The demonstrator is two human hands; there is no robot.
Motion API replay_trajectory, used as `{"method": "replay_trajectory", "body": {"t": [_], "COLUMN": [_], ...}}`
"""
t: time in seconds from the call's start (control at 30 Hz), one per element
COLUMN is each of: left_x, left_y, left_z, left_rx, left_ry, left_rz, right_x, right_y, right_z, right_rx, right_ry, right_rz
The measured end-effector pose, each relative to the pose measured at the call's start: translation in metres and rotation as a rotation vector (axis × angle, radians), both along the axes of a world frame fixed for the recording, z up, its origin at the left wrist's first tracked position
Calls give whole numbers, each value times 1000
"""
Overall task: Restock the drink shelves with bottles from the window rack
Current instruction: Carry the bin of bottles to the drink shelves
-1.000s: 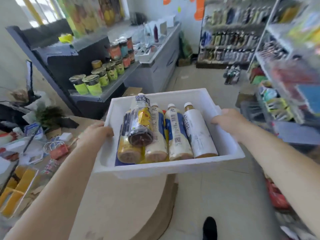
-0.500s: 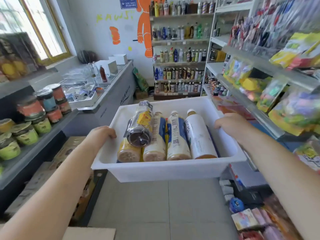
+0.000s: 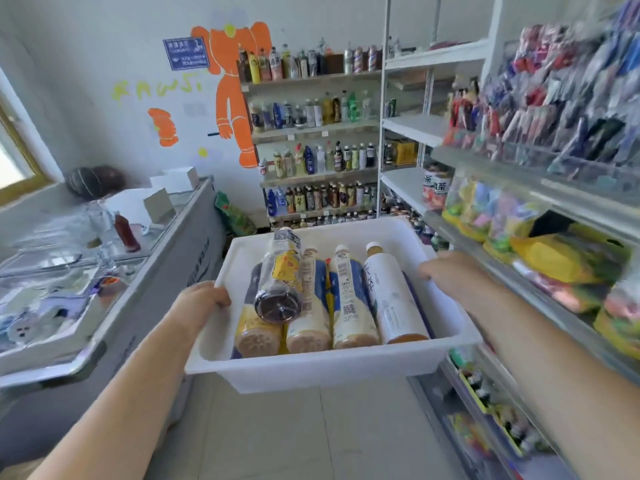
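Both hands are full: the left hand (image 3: pixel 202 301) curls over the near-left rim of the white tub (image 3: pixel 311 372), the right hand (image 3: pixel 450 271) grips the right rim; the bottles (image 3: pixel 346 299) lie flat inside, caps pointing forward; the drink shelves (image 3: pixel 311 133) stand dead ahead, well apart; neither hand looks nearer.

A small shop: drink shelves (image 3: pixel 313 133) line the back wall, snack packets (image 3: pixel 554 258) fill the right-hand racks, and a chest freezer (image 3: pixel 166 258) stands left.
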State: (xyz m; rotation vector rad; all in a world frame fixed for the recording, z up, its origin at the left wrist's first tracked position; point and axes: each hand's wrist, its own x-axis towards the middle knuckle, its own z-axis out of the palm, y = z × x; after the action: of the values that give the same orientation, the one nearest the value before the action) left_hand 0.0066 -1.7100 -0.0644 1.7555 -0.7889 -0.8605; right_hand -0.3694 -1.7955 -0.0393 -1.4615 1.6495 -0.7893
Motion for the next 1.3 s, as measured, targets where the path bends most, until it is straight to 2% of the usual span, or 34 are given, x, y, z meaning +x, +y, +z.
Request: {"method": "replay_trajectory", "body": {"t": [0.17, 0.43, 0.8, 1.07, 1.3], "left_x": [59, 148, 277, 376, 424], "left_y": [-165, -433, -750, -987, -1165], "left_z": [11, -15, -6, -24, 0], "left_rx": [16, -3, 15, 19, 50], "left_ry": [22, 18, 1, -55, -87], "left_rz": [-23, 16, 54, -33, -137], "right_x": [58, 143, 284, 384, 430], "right_y": [-145, -412, -757, -970, -1116], "right_z": [7, -27, -22, -56, -44], "right_rx": [-17, -64, -19, -14, 39], "right_ry": [-7, -30, -21, -68, -79], "right_rz": [-32, -15, 49, -46, -127]}}
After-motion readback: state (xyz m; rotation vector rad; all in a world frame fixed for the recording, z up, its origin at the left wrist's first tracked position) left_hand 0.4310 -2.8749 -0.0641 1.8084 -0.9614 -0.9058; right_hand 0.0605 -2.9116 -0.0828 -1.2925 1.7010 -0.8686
